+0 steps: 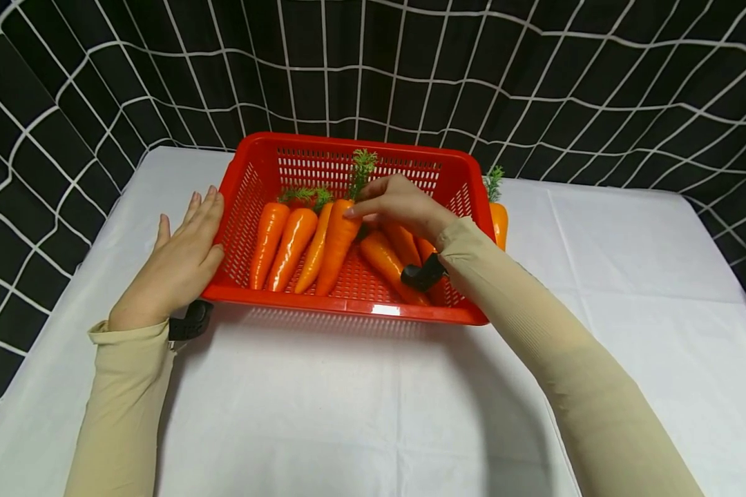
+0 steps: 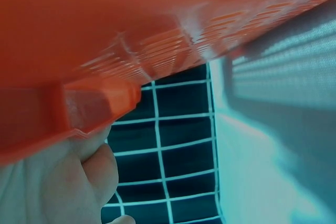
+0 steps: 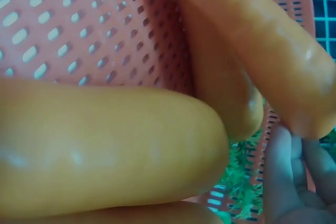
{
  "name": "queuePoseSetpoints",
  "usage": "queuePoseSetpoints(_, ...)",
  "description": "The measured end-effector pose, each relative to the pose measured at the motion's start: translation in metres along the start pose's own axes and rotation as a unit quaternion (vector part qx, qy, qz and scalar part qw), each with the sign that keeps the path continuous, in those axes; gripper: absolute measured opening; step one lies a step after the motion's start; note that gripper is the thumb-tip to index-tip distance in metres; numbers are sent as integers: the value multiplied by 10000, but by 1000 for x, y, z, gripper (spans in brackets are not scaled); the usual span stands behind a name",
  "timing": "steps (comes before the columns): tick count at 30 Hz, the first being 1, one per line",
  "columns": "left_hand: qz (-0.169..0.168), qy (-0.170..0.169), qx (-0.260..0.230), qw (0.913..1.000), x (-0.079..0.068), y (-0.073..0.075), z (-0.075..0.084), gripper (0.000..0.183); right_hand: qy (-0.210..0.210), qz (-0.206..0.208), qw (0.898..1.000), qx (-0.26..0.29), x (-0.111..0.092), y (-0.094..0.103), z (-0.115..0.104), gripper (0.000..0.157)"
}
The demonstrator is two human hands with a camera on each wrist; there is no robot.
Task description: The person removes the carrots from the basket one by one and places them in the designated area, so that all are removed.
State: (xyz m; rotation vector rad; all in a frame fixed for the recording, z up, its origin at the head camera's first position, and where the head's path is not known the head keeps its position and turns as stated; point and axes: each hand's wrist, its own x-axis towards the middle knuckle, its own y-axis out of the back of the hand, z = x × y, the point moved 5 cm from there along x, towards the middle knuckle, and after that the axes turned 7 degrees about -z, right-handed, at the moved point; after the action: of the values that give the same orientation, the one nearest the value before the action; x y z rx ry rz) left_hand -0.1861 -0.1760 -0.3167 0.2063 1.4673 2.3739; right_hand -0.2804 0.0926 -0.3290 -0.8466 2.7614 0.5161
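Note:
A red plastic basket [image 1: 323,301] with slotted walls stands on the table, several carrots lying in it. My right hand [image 1: 400,207] reaches in and pinches one orange carrot [image 1: 338,245] at its thick end, just below the green leaves [image 1: 362,172]. The carrot's tip points down toward the basket's near wall. In the right wrist view, fingers [image 3: 283,177] meet the end of that carrot [image 3: 278,61]. My left hand [image 1: 177,266] rests against the basket's left rim with fingers extended. From the left wrist, the basket's outer wall [image 2: 131,14] fills the upper part.
Left of the held carrot lie three more carrots [image 1: 293,248], side by side. Others [image 1: 388,262] lie on the right, partly under my right wrist. Outside the right wall is another carrot [image 1: 499,222]. White cloth [image 1: 323,407] covers the table; a black gridded curtain [image 1: 373,83] hangs behind.

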Motion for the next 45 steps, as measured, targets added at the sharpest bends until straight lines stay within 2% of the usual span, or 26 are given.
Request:
queuePoseSetpoints(9, 7, 6, -41, 10000, 0, -1, 0, 62, 408, -379, 9981, -248, -3, -5, -10, 15)
queuePoseSetpoints(14, -14, -12, -42, 10000, 0, -1, 0, 62, 564, -767, 9954, -109, -5, -10, -13, 24)
queuePoseSetpoints(20, -4, -24, -52, 10000, 0, 0, 1, 62, 527, -1145, 9920, 115, -8, -16, -15, 42)
queuePoseSetpoints(25, -10, -15, -49, 10000, 0, 0, 0, 62, 430, -1417, 9887, 244, -9, -21, -15, 39)
queuePoseSetpoints(28, -14, -3, -40, 10000, 0, 0, -1, 62, 373, -1541, 9873, -137, -9, -25, -15, 39)
queuePoseSetpoints(29, -12, -3, -31, 10000, 0, 0, -1, 62, 278, -1553, 9866, -424, -9, -26, -14, 38)
queuePoseSetpoints(31, -14, -2, -15, 10000, 0, 0, -1, 62, 109, -1668, 9819, -894, -9, -30, -13, 44)
queuePoseSetpoints(33, -21, -3, -9, 10000, -1, 0, 0, 62, -34, -1717, 9751, -1401, -10, -32, -12, 57)
queuePoseSetpoints(35, -26, -8, -7, 10000, -1, 0, 0, 62, -72, -1796, 9710, -1579, -11, -35, -12, 56)
queuePoseSetpoints(38, -27, -7, -25, 10000, -1, 0, -1, 62, 115, -1828, 9722, -1459, -10, -38, -16, 49)
queuePoseSetpoints(40, -20, -8, -30, 10000, -1, 0, -1, 62, 262, -1875, 9756, -1116, -10, -39, -19, 38)
queuePoseSetpoints(45, -12, -4, -41, 10000, -1, 0, -1, 62, 520, -1655, 9848, -53, -18, -32, -30, 47)
